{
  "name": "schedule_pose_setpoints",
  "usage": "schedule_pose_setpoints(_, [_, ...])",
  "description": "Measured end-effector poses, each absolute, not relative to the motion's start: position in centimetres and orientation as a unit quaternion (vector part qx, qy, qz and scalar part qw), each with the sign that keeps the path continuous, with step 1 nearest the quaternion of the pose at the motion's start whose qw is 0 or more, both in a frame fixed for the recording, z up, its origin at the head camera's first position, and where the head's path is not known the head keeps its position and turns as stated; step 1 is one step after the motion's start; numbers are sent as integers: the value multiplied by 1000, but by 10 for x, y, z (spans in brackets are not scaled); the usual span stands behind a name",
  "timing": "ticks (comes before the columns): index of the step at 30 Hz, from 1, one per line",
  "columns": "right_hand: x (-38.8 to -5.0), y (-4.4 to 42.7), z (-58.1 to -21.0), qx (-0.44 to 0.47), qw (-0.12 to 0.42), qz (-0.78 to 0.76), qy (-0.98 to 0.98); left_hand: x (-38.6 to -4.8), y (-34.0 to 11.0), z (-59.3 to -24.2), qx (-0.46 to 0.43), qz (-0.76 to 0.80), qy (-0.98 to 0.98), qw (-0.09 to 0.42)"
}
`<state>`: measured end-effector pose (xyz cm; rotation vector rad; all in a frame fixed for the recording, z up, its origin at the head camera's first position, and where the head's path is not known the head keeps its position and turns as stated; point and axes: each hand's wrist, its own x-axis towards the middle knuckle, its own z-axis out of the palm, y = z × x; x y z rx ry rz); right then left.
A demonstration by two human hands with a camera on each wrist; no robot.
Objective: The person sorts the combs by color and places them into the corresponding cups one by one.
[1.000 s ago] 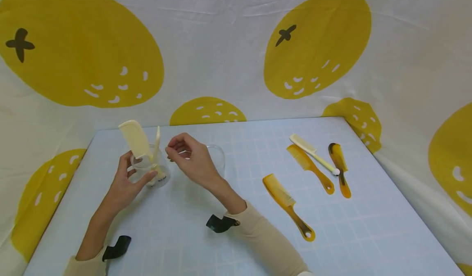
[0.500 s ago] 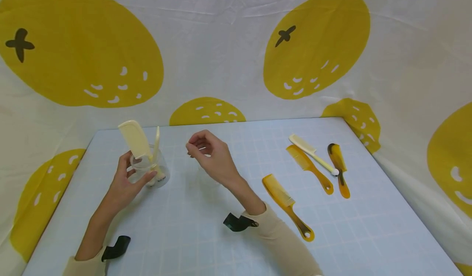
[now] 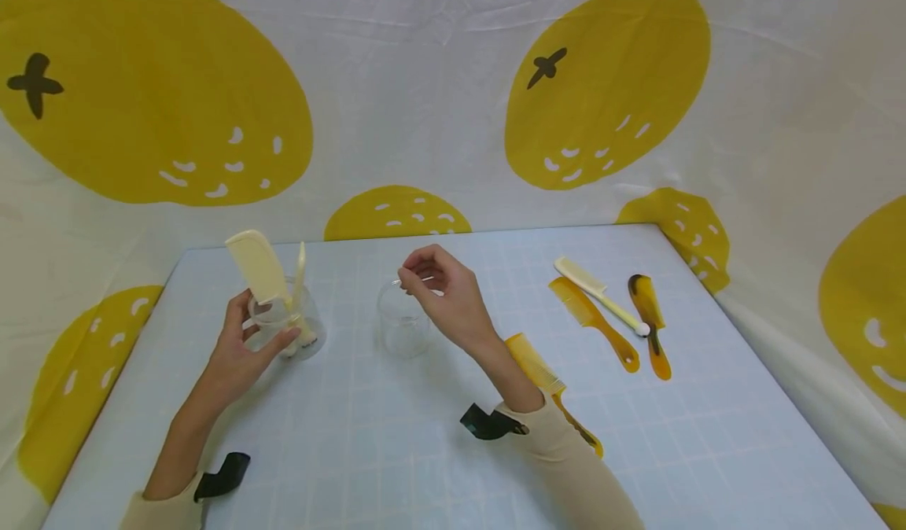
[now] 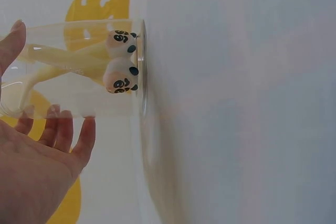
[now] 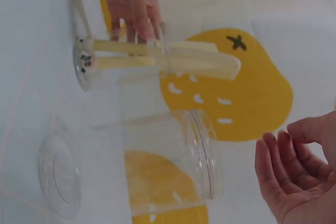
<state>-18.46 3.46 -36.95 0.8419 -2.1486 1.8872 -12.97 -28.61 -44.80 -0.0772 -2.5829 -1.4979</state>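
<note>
My left hand point(image 3: 241, 361) grips a clear cup point(image 3: 315, 332) around its upper part. Two cream combs stand in it handle down: one broad comb point(image 3: 256, 266) leans left, another comb point(image 3: 300, 274) shows edge-on. The left wrist view shows panda-faced handle ends point(image 4: 122, 74) at the cup's bottom. My right hand point(image 3: 453, 298) hovers beside the rim of a second clear cup point(image 3: 403, 337), which has nothing in it. Its fingers are loosely curled, and in the right wrist view the right hand point(image 5: 299, 174) holds nothing and is apart from that cup.
To the right lie an amber comb point(image 3: 534, 361), partly hidden by my right forearm, another amber comb point(image 3: 600, 322), a cream comb point(image 3: 594, 286) and a dark-tipped amber comb point(image 3: 647, 306). A white cloth with yellow fruit print point(image 3: 418, 105) hangs behind the table point(image 3: 340, 451).
My right hand has moved right, from beside the combs' cup to the second cup, uncovering that cup. The left hand keeps its grip in the same place.
</note>
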Motion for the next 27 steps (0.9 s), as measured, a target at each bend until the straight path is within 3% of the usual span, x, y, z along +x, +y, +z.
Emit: schedule_pose_setpoints(27, [-193, 110, -375, 212, 97, 625, -745, -131, -286, -446, -35, -499, -863, 70])
